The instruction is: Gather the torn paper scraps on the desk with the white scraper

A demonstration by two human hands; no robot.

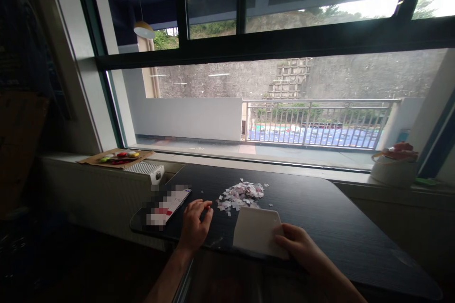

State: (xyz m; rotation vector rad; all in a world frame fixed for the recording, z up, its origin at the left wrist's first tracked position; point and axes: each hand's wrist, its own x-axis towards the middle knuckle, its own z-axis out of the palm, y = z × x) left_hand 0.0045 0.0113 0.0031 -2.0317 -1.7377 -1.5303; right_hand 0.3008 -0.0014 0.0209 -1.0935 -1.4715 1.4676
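Observation:
My right hand (293,242) grips the right edge of a flat whitish tray or lid (255,232) with rounded corners, thumb on top. That piece lies at the front edge of the dark table, just before a heap of small torn paper bits (242,194). To the left of the heap, my left hand (196,223) rests over the tabletop with fingers loosely bent and thumb apart, nothing visible in it. Beyond its left side lies a partly blurred phone-like rectangle (175,203) with a lit white and red face.
The dark table (320,227) stands against a window ledge. On the left, a brown board (117,158) with colourful small items lies near a white radiator (147,170). A white bucket (393,168) with reddish contents sits on the right ledge. Outside is a metal railing (313,123).

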